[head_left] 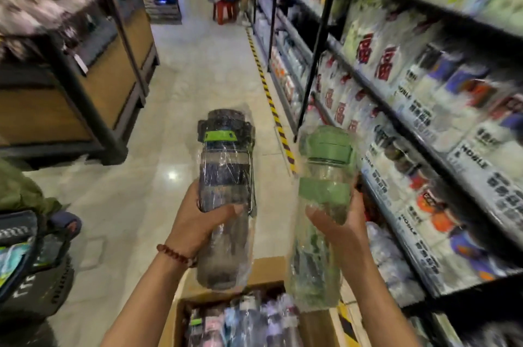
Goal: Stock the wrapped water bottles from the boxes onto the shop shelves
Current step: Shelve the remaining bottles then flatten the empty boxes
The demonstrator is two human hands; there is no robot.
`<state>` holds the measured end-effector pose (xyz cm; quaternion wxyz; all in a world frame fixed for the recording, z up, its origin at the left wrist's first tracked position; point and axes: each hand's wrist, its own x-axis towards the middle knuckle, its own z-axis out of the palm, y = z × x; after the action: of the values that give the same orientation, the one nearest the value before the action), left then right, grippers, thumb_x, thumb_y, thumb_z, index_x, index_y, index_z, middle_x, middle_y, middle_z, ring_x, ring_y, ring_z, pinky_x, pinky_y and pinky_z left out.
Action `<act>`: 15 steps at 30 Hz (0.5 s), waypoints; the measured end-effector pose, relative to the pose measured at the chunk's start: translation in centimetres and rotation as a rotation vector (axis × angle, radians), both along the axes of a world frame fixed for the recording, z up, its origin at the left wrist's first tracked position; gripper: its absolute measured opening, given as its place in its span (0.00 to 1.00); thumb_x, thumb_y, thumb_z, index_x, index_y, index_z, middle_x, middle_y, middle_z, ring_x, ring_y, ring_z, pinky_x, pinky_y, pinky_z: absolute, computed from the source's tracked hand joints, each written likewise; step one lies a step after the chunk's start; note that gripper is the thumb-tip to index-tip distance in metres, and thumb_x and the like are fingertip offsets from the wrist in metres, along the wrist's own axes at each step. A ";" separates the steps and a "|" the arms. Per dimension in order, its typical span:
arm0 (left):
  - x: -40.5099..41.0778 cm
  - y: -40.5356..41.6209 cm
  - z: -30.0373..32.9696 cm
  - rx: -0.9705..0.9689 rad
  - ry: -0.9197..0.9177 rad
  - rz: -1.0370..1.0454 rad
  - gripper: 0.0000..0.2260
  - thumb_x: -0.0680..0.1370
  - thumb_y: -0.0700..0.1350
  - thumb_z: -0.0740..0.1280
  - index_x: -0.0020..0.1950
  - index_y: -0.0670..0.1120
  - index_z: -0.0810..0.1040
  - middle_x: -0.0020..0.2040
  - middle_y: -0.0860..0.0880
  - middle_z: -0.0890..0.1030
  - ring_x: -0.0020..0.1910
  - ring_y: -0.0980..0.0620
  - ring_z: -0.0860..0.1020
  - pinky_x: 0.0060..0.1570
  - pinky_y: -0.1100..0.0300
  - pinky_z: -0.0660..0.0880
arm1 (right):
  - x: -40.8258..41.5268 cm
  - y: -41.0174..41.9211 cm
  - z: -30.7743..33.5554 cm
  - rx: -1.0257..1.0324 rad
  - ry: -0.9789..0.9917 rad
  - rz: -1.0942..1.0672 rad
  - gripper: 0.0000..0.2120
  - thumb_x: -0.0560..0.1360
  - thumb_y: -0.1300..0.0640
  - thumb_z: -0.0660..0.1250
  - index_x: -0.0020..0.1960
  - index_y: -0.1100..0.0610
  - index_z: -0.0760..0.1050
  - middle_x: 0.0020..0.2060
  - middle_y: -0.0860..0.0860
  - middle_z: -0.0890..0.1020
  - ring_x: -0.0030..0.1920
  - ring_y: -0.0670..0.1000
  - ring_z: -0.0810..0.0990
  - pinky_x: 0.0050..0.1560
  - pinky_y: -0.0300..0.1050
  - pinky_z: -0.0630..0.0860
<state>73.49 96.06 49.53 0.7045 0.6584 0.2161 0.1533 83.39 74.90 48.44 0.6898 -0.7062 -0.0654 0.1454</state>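
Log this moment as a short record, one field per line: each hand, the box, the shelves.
left hand: left hand grips the dark bottle, wrapped, upright
right hand: right hand grips the green bottle, wrapped, slightly tilted
box: cardboard box open below the hands, more wrapped bottles inside
shelves: shop shelves on the right, already holding packaged goods
stocking: both bottles not yet shelved

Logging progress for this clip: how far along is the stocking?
Done: the shelves on the right already hold wrapped stock. In hand: left hand holds a dark bottle, right hand a green bottle. Left: the box below holds more bottles.
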 end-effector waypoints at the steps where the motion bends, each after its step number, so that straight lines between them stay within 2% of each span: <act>1: 0.5 -0.6 1.6 0.018 -0.026 -0.030 0.31 0.53 0.50 0.76 0.55 0.50 0.74 0.46 0.49 0.84 0.44 0.50 0.83 0.40 0.57 0.80 | 0.0 -0.9 1.6 0.008 -0.024 -0.017 0.47 0.54 0.44 0.77 0.70 0.43 0.61 0.58 0.47 0.80 0.56 0.49 0.81 0.57 0.54 0.77; 2: 1.0 -1.2 2.9 0.038 -0.046 -0.051 0.32 0.53 0.50 0.76 0.56 0.49 0.74 0.48 0.47 0.83 0.46 0.48 0.82 0.43 0.53 0.81 | 0.2 -1.9 3.1 0.002 -0.056 -0.040 0.45 0.54 0.43 0.77 0.68 0.40 0.61 0.57 0.45 0.79 0.56 0.49 0.80 0.58 0.56 0.76; 4: 2.2 -2.5 5.5 0.055 -0.083 -0.099 0.36 0.53 0.51 0.77 0.59 0.48 0.73 0.52 0.45 0.82 0.49 0.45 0.82 0.48 0.46 0.79 | 0.3 -3.7 6.0 -0.024 -0.130 -0.112 0.40 0.59 0.47 0.78 0.64 0.36 0.60 0.54 0.40 0.77 0.53 0.42 0.79 0.59 0.53 0.75; 6: 3.4 -3.7 7.7 0.072 -0.122 -0.151 0.38 0.54 0.51 0.77 0.62 0.46 0.73 0.53 0.43 0.82 0.50 0.43 0.81 0.50 0.45 0.78 | 0.0 -5.6 8.6 -0.018 -0.195 -0.172 0.38 0.63 0.54 0.79 0.64 0.38 0.60 0.52 0.38 0.76 0.49 0.36 0.78 0.55 0.46 0.76; 8: 4.6 -5.1 9.8 0.095 -0.155 -0.204 0.37 0.54 0.51 0.77 0.61 0.44 0.73 0.52 0.42 0.82 0.50 0.42 0.81 0.48 0.47 0.79 | -0.7 -7.5 11.0 -0.027 -0.241 -0.230 0.40 0.63 0.51 0.78 0.67 0.40 0.59 0.54 0.39 0.76 0.52 0.37 0.77 0.51 0.40 0.75; 9: 5.1 -5.9 10.8 0.098 -0.176 -0.234 0.37 0.54 0.52 0.77 0.60 0.44 0.74 0.52 0.42 0.82 0.50 0.42 0.81 0.47 0.47 0.79 | -1.2 -8.4 11.9 -0.038 -0.254 -0.265 0.42 0.62 0.50 0.77 0.69 0.41 0.58 0.56 0.39 0.75 0.55 0.39 0.76 0.51 0.41 0.74; 12: 6.3 -8.2 13.4 0.099 -0.225 -0.343 0.34 0.52 0.52 0.77 0.57 0.48 0.75 0.52 0.43 0.82 0.48 0.44 0.82 0.45 0.48 0.79 | -3.1 -11.1 13.7 -0.050 -0.284 -0.403 0.43 0.63 0.49 0.78 0.70 0.40 0.56 0.59 0.41 0.74 0.60 0.48 0.75 0.60 0.53 0.74; 15: 6.3 -10.4 15.0 0.134 -0.268 -0.455 0.37 0.52 0.54 0.78 0.59 0.50 0.74 0.53 0.46 0.82 0.50 0.46 0.82 0.48 0.48 0.79 | -6.0 -13.0 14.8 -0.050 -0.321 -0.541 0.46 0.57 0.41 0.75 0.70 0.40 0.56 0.61 0.43 0.73 0.62 0.49 0.74 0.62 0.56 0.73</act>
<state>79.82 85.64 64.50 0.6981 0.7089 -0.0432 0.0908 77.40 61.94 63.21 0.6667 -0.7287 0.0204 -0.1551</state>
